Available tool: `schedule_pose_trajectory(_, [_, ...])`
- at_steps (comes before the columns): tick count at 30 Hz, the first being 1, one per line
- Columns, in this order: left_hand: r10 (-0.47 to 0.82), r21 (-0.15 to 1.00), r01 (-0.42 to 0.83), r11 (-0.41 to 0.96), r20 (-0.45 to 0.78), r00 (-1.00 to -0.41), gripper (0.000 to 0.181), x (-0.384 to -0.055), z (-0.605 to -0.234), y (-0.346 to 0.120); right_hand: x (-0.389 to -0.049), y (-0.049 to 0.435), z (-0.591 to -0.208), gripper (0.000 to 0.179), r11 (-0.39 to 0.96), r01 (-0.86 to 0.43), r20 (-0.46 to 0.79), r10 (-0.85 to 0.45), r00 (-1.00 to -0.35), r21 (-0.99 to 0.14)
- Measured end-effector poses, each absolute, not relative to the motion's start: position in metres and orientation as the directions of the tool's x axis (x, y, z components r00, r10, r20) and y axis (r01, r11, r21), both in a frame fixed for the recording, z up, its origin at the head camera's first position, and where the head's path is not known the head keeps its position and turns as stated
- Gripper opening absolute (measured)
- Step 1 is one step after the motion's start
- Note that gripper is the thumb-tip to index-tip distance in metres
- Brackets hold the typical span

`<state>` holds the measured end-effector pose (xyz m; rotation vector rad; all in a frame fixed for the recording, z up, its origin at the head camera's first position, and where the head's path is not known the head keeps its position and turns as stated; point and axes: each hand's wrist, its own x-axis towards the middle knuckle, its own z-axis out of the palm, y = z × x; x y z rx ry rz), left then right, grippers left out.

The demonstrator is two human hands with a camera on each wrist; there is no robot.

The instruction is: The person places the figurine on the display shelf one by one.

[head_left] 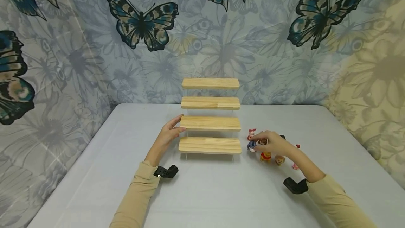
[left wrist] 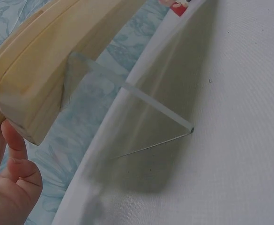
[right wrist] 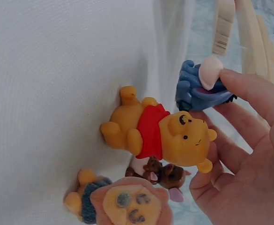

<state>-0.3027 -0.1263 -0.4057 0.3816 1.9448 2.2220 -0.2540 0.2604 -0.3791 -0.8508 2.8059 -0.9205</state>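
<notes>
A stepped display shelf with several pale wooden boards (head_left: 210, 123) stands on the white table. My left hand (head_left: 167, 134) holds the left end of one board, thumb at its front edge; the left wrist view shows the fingers (left wrist: 16, 140) against that end. To the right of the shelf, my right hand (head_left: 273, 143) pinches a blue donkey figurine (right wrist: 190, 84), thumb on its pale muzzle. Close by are a yellow bear figurine in a red shirt (right wrist: 151, 129), a lion-like figurine (right wrist: 132, 201) and a brown, big-eared figurine (right wrist: 172, 176), partly hidden.
A small pink figurine (head_left: 251, 132) stands behind the donkey. Another pink one (head_left: 295, 166) is by the right forearm, which partly covers it. Clear supports (left wrist: 151, 101) carry the boards. Butterfly-patterned cloth (head_left: 142, 69) hangs behind the table (head_left: 209, 196).
</notes>
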Motion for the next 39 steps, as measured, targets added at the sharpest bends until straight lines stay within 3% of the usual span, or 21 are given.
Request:
schedule_pose_trajectory(17, [0.252, 0.988, -0.005, -0.157, 0.035, -0.967, 0.06, -0.302, -0.405, -0.124, -0.254, 0.258, -0.363, 0.037, 0.631, -0.391, 0.092, -0.452, -0.887, -0.67])
schedule_pose_trajectory(25, [0.242, 0.988, 0.004, -0.152, 0.041, -0.969, 0.059, -0.301, -0.402, -0.125, -0.256, 0.253, -0.352, 0.034, 0.574, -0.429, 0.175, -0.445, -0.878, -0.697])
schedule_pose_trajectory(33, [0.266, 0.988, -0.01, -0.153, 0.032, -0.963, 0.06, -0.298, -0.396, -0.126, -0.26, 0.251, -0.343, 0.043, 0.475, -0.235, 0.048, -0.373, -0.927, -0.848])
schedule_pose_trajectory(39, [0.298, 0.991, -0.021, -0.132, 0.02, -0.954, 0.061, -0.286, -0.38, -0.126, -0.264, 0.249, -0.336, 0.048, 0.472, -0.242, 0.07, -0.353, -0.933, -0.848])
